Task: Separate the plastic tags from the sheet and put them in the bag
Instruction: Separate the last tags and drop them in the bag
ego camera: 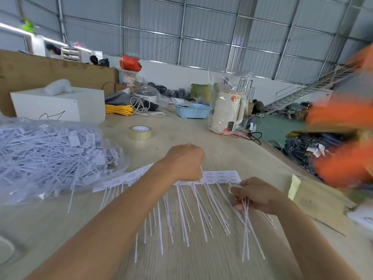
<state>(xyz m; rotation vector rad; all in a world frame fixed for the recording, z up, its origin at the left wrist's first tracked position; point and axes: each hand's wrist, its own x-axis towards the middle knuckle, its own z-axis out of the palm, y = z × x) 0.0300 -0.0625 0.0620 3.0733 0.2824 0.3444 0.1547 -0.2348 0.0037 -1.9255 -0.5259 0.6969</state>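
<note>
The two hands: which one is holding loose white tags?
The right hand. It pinches a small bunch of separated tags, while the left hand is a fist on the sheet of joined tags.

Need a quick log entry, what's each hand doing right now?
Left hand: fist closed on the tag sheet, pinning it to the table.
Right hand: holding a few loose tags.

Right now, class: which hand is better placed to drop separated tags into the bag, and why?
Left. The bag of tags lies on the left, beside the left hand, which presses the sheet. But the right hand grips the loose tags, farther away.
</note>
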